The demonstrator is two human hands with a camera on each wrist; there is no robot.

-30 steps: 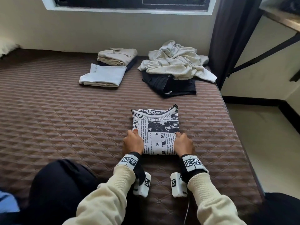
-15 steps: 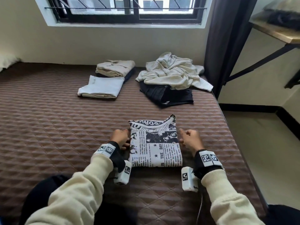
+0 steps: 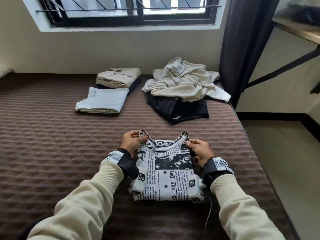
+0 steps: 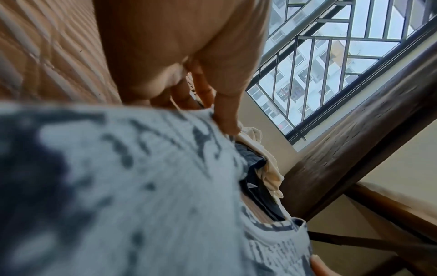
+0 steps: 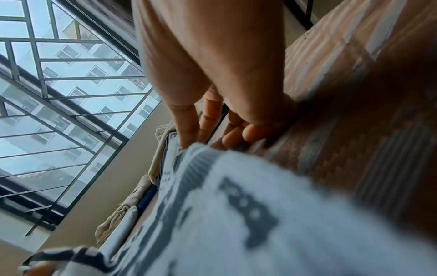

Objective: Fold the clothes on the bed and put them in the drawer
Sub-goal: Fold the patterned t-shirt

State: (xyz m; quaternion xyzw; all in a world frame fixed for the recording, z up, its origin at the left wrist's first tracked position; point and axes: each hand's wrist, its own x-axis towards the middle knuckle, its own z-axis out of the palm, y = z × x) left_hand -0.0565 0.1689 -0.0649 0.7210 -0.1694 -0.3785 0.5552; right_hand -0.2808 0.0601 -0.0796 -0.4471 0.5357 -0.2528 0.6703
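Note:
A folded black-and-white newspaper-print shirt (image 3: 166,172) lies on the brown quilted bed (image 3: 52,153) in front of me. My left hand (image 3: 132,142) pinches the shirt's far left corner by the collar and lifts it. My right hand (image 3: 197,149) pinches the far right corner the same way. In the left wrist view the thumb and fingers (image 4: 224,115) clamp the printed cloth (image 4: 118,186). In the right wrist view the fingertips (image 5: 189,134) grip the cloth's edge (image 5: 236,205). No drawer is in view.
At the far side lie a folded beige garment (image 3: 119,77) and a folded white one (image 3: 103,100). To their right a crumpled cream garment (image 3: 185,80) sits on a dark one (image 3: 180,108). A dark curtain (image 3: 242,40) and a wall shelf (image 3: 297,28) stand right of the bed.
Both hands slid from the near end of the printed shirt along its sides to the far corners and now pinch and lift the collar end. The head view tilted up.

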